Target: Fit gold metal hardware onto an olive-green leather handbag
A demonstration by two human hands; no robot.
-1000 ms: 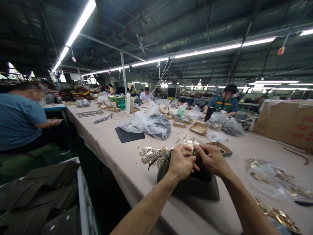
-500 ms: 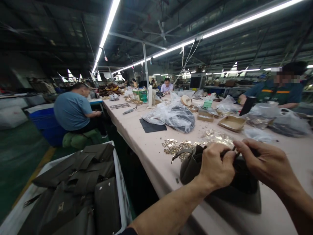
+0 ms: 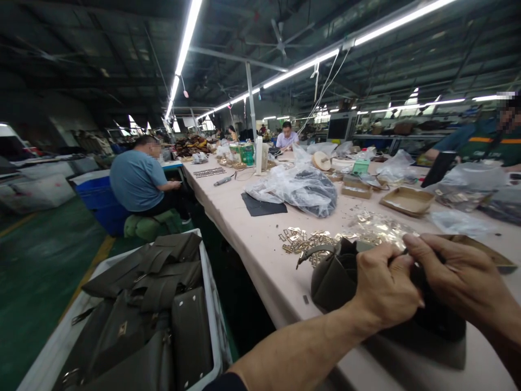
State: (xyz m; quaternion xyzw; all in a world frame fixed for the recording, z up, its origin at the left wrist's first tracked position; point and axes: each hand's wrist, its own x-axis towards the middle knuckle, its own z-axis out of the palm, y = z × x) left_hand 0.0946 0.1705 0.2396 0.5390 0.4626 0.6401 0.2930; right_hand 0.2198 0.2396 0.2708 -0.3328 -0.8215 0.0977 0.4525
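Observation:
A dark grey-green handbag (image 3: 334, 279) lies on the pink-covered table in front of me, with a narrow strap (image 3: 315, 251) sticking out on its left side. Over the bag's upper part, my left hand (image 3: 385, 288) is closed, fingers curled onto the material. Close beside it, my right hand (image 3: 459, 277) is pinched shut at the upper edge, thumb against forefinger. My fingers cover the exact spot they grip. Just beyond the bag lies a loose pile of gold-coloured metal fittings (image 3: 303, 239).
To the left, a white crate (image 3: 215, 326) holds several similar dark bags. A plastic-wrapped bundle (image 3: 309, 190), a black sheet (image 3: 264, 205) and a cardboard tray (image 3: 407, 202) are on the table (image 3: 244, 244). One person sits at left; another stands across at right.
My view has turned slightly left, so the scene sits further right in the picture. Both hands stay closed together at the bag's upper part.

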